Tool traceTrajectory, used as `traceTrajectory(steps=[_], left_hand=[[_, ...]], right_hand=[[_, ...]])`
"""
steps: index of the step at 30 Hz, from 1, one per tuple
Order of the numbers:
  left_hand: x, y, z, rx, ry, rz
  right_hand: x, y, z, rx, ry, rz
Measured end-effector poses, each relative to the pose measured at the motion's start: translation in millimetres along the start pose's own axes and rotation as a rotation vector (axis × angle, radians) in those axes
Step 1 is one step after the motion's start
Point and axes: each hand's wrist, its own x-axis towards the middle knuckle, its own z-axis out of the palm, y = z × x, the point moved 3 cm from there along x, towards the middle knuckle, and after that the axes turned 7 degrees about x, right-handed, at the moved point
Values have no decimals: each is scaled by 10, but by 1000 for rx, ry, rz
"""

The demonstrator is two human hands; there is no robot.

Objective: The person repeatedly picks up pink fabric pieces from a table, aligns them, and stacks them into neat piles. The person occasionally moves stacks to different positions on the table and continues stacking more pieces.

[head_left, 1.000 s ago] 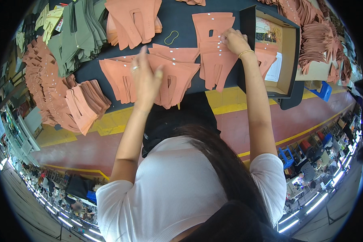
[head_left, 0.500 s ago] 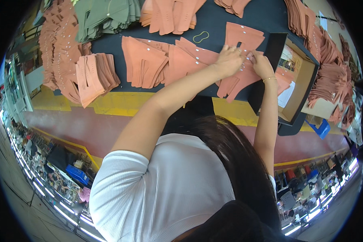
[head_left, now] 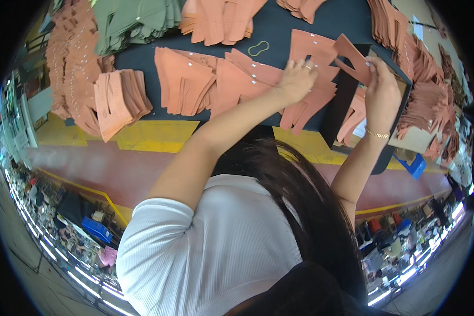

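My right hand [head_left: 383, 95], a gold bracelet on its wrist, pinches the edge of a salmon-orange glove piece [head_left: 352, 57]. That piece is lifted and bent, hanging over the near side of the black box [head_left: 336, 118]. My left hand [head_left: 297, 81] lies with fingers apart on a fanned set of flat glove pieces [head_left: 312, 46], which have finger strips, a thumb slot and small white marks. Just left of it spreads another row of glove pieces [head_left: 237, 79]. Inside the box lie more orange pieces [head_left: 354, 113], partly hidden by my right arm.
Green cut pieces [head_left: 137, 23] are heaped at the back left, beside long rows of orange pieces [head_left: 73, 68]. A loose rubber band [head_left: 258, 48] lies on the dark table [head_left: 279, 31]. More orange stacks [head_left: 424, 100] stand beyond the box. A blue bin [head_left: 412, 166] sits low at the right.
My right hand has moved right from the set of pieces to above the box, lifting one glove piece with it. My left hand has stayed on the set.
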Motion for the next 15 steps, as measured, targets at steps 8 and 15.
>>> traceTrajectory(steps=[8,15], left_hand=[[-865,-1448,-1141,-219,323,-329],[-2053,-2249,-1100,-176,191,-850]], right_hand=[[-617,-634,-404,687,-258,21],[-939,-1140,1316,662,-412,33]])
